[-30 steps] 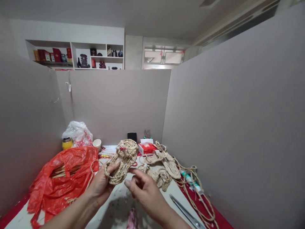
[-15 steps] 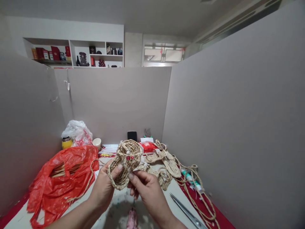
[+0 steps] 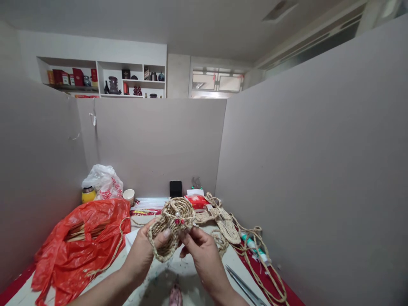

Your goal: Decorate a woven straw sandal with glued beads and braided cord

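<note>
My left hand (image 3: 142, 255) grips a small woven straw sandal (image 3: 170, 225), thumb pressed on its sole, holding it up above the table. Red and white beads sit on the sandal's strap near the toe. My right hand (image 3: 200, 250) pinches the strap at the beads, fingers closed on it. A loose straw cord trails from the sandal down to the left over the red bag.
A red plastic bag (image 3: 76, 250) with straw strips lies left. More woven sandals and cords (image 3: 226, 225) lie right, scissors (image 3: 244, 287) near the front. A white bag (image 3: 103, 182), yellow jar (image 3: 88, 194), paper cup (image 3: 128, 195), phone (image 3: 175, 188) and red box (image 3: 196, 202) stand at the back. Grey partitions enclose the table.
My right hand rose from below the sandal and closed on its beaded strap. The sandal shifted slightly right and lower in view, closer to me.
</note>
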The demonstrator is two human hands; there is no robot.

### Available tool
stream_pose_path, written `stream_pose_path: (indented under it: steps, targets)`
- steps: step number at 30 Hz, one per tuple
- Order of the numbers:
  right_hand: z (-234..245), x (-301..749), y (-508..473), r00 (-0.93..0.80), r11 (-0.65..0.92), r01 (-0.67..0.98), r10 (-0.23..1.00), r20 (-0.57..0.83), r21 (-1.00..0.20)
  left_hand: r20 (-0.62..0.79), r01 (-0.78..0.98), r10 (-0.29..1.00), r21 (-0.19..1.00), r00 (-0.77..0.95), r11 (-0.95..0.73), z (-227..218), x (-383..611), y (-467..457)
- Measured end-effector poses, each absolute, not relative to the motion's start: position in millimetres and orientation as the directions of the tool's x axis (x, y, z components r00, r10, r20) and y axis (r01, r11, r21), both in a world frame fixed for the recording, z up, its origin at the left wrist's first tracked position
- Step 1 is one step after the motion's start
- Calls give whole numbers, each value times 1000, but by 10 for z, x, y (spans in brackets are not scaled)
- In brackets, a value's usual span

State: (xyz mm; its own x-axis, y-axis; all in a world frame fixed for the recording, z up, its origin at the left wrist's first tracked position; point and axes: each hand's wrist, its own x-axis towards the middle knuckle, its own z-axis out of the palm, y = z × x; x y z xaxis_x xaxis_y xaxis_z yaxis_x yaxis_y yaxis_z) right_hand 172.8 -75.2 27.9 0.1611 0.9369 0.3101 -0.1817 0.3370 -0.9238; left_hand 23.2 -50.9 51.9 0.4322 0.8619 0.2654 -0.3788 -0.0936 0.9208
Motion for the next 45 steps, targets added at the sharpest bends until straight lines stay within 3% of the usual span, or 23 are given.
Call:
stream_pose_path:
  steps: [5, 12, 21, 27, 33, 40, 45]
  targets:
    - [298, 1883, -647, 200, 323, -198, 937, 285, -925, 204, -233, 721, 971, 663, -60, 691, 81, -375]
    - [302, 1986, -577, 127, 281, -171, 957, 261, -944, 281, -230, 892, 951, 355, -208, 671, -86, -101]
    - [259, 1899, -603, -59, 181, -152, 980, 192, -972, 215, -273, 753, 961, 622, -49, 644, 14, -209]
    - [195, 1870, -594, -85, 109, -183, 988, 126, -977, 156, -290, 785, 957, 600, 31, 444, 96, -171]
    - [167, 1873, -586, 17, 72, -221, 997, 70, -973, 118, -302, 835, 951, 538, 60, 309, 118, -67]
    - [93, 1941, -490, 312, 103, -278, 950, 12, -955, 56, -414, 923, 903, 381, 116, 190, 81, 179]
    - [38, 1934, -487, 348, 95, -349, 937, -35, -932, 19, -410, 939, 902, 344, 132, -67, 21, 410]
